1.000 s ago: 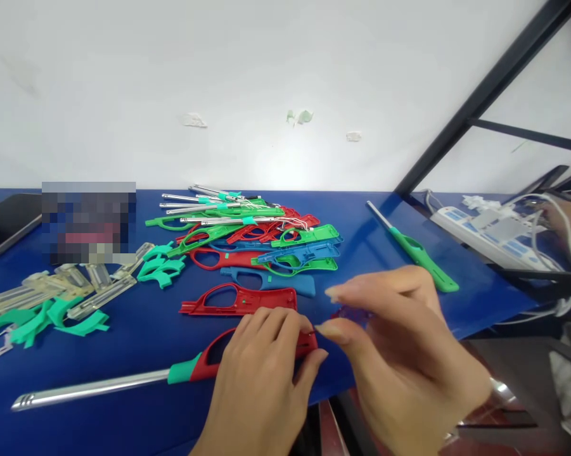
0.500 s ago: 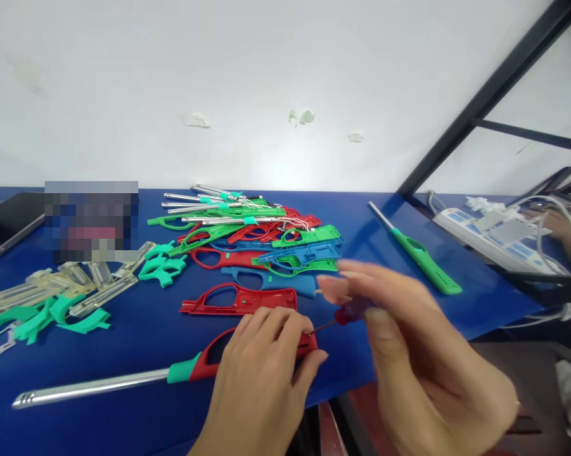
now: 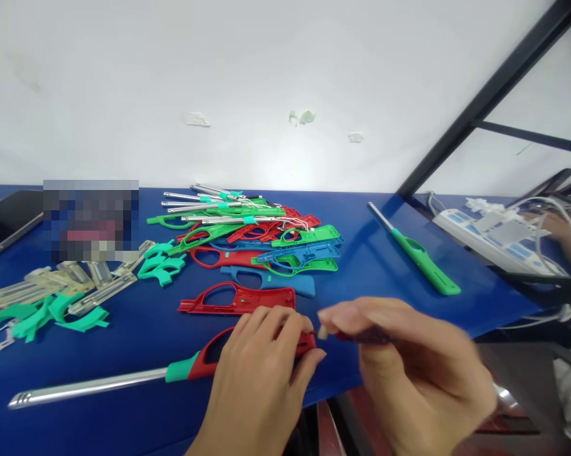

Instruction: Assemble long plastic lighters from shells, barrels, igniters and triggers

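My left hand is closed over the handle of a red long-nosed lighter, pressing it on the table; the long metal tube points left. A screwdriver with a dark handle is pinched in my right hand. Its thin shaft, partly hidden by my fingers, reaches to the lighter's right end, close to the left fingertips; contact cannot be made out. A red half shell lies just beyond the left hand, with a blue shell behind it.
Shells and metal tubes form a pile at the back. Teal pieces and clear tanks lie on the left. An assembled green lighter and a power strip are on the right, by a black frame.
My right hand has moved left and slightly down, bringing the screwdriver closer to the red lighter's end. The left hand keeps its hold in nearly the same place.
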Motion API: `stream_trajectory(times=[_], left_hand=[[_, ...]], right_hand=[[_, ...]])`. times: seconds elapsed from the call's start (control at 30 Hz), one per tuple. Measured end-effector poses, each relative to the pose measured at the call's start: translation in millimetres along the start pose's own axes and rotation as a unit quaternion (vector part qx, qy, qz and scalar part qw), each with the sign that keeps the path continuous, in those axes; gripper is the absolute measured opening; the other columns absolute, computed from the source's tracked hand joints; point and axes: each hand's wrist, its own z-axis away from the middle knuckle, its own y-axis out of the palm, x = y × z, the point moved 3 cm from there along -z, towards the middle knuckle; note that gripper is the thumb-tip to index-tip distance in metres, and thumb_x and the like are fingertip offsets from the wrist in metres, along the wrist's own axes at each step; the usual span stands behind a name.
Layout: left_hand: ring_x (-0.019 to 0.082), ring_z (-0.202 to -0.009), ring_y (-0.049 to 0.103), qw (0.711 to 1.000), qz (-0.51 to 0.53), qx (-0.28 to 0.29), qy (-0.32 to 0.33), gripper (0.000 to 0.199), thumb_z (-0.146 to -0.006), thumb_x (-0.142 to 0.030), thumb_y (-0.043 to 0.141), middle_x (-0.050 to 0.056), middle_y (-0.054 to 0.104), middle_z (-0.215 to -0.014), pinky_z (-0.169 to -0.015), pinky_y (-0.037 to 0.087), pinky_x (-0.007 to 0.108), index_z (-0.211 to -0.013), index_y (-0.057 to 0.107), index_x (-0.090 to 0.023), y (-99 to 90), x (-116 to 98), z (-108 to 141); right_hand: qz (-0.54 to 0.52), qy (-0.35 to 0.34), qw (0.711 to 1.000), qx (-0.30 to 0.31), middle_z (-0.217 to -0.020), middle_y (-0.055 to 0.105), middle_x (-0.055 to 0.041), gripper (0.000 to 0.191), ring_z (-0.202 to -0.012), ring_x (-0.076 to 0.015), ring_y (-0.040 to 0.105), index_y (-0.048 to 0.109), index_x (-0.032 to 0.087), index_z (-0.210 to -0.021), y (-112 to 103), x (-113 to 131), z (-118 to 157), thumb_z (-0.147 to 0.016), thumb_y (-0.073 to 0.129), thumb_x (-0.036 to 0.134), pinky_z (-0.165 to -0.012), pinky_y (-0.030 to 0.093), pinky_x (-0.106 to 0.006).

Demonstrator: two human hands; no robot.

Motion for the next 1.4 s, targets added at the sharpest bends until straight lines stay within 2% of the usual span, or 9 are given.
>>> stream_trajectory(times=[0.17, 0.3, 0.43, 0.6, 0.87, 0.97, 1.13, 1.27, 1.4], left_hand=[[0.027, -0.079, 0.074, 1.0, -0.002, 0.005, 0.004, 0.03, -0.085, -0.003, 0.078, -0.003, 0.076, -0.093, -0.069, 0.058, 0.043, -0.099, 0.064, -0.026, -1.4, -1, -1], [0.029, -0.084, 0.075, 1.0, -0.011, 0.006, 0.002, 0.036, -0.081, -0.005, 0.084, -0.001, 0.078, -0.098, -0.071, 0.059, 0.044, -0.102, 0.064, -0.025, 0.4, -1, -1], [0.029, -0.085, 0.074, 1.0, -0.009, 0.002, 0.007, 0.033, -0.085, -0.008, 0.083, 0.0, 0.078, -0.1, -0.072, 0.059, 0.045, -0.106, 0.064, -0.025, 2.5, -1, -1], [0.029, -0.082, 0.073, 0.999, -0.022, 0.017, 0.017, 0.023, -0.093, -0.003, 0.063, 0.0, 0.075, -0.095, -0.07, 0.057, 0.046, -0.1, 0.063, -0.025, 1.5, -2, -2], [0.029, -0.084, 0.074, 0.999, -0.036, 0.003, 0.011, 0.04, -0.083, -0.01, 0.088, -0.001, 0.077, -0.099, -0.071, 0.056, 0.043, -0.109, 0.063, -0.026, 2.2, -2, 2], [0.029, -0.084, 0.073, 0.999, -0.034, -0.004, 0.011, 0.045, -0.078, -0.009, 0.092, -0.002, 0.076, -0.098, -0.071, 0.056, 0.043, -0.108, 0.062, -0.026, 2.1, -2, 1], [0.028, -0.085, 0.072, 1.0, -0.022, -0.001, 0.01, 0.04, -0.081, -0.007, 0.089, -0.002, 0.075, -0.097, -0.073, 0.055, 0.044, -0.103, 0.061, -0.026, 1.5, -2, 0], [0.028, -0.082, 0.07, 1.0, -0.017, 0.008, 0.012, 0.026, -0.09, -0.008, 0.078, -0.001, 0.073, -0.095, -0.071, 0.053, 0.043, -0.1, 0.061, -0.025, 2.0, -2, 2], [0.028, -0.081, 0.069, 1.0, -0.018, 0.015, 0.013, 0.015, -0.099, -0.011, 0.066, 0.001, 0.073, -0.095, -0.07, 0.051, 0.043, -0.099, 0.062, -0.025, 3.2, 0, 2]], right_hand=[[0.037, -0.033, 0.999, -0.017, -0.096, 0.071, -0.0005, 0.033, -0.083, -0.0165, 0.071, 0.082, 0.026, -0.109, 2, -13, -2, -0.093, 0.073, -0.001, -0.065, 0.065, -0.032], [0.043, -0.025, 0.999, 0.006, -0.113, 0.081, -0.0043, 0.033, -0.104, -0.0224, 0.077, 0.077, 0.028, -0.135, -2, -16, -2, -0.11, 0.058, 0.018, -0.081, 0.07, -0.04], [0.014, -0.004, 0.999, 0.052, -0.116, 0.084, -0.0006, 0.052, -0.095, -0.0178, 0.08, 0.073, 0.028, -0.141, -4, -12, -2, -0.101, 0.057, -0.001, -0.077, 0.071, -0.034], [0.012, -0.029, 0.998, 0.045, -0.103, 0.077, 0.0003, 0.049, -0.085, -0.0168, 0.075, 0.078, 0.026, -0.112, 1, -9, -2, -0.088, 0.061, -0.013, -0.065, 0.066, -0.035], [-0.022, 0.041, 0.999, -0.009, -0.083, 0.071, 0.0043, 0.014, -0.074, -0.017, 0.067, 0.071, 0.031, -0.109, 0, -25, -3, -0.102, 0.077, 0.021, -0.062, 0.06, -0.034], [-0.018, 0.054, 0.998, -0.001, -0.093, 0.078, 0.0004, 0.017, -0.086, -0.0202, 0.075, 0.071, 0.032, -0.124, -4, -28, 0, -0.113, 0.06, 0.026, -0.072, 0.064, -0.038], [-0.029, 0.05, 0.998, 0.01, -0.122, 0.081, 0.0003, 0.035, -0.105, -0.0192, 0.081, 0.07, 0.034, -0.129, -4, -24, 6, -0.11, 0.055, 0.008, -0.091, 0.069, -0.041], [-0.067, 0.052, 0.996, 0.005, -0.097, 0.076, 0.0035, 0.036, -0.086, -0.0184, 0.074, 0.068, 0.035, -0.126, 2, -22, 5, -0.103, 0.067, 0.007, -0.073, 0.066, -0.037], [-0.078, 0.089, 0.993, 0.005, -0.091, 0.064, 0.0034, 0.032, -0.079, -0.0173, 0.062, 0.066, 0.034, -0.123, 8, -26, 9, -0.101, 0.073, 0.012, -0.066, 0.056, -0.034]])
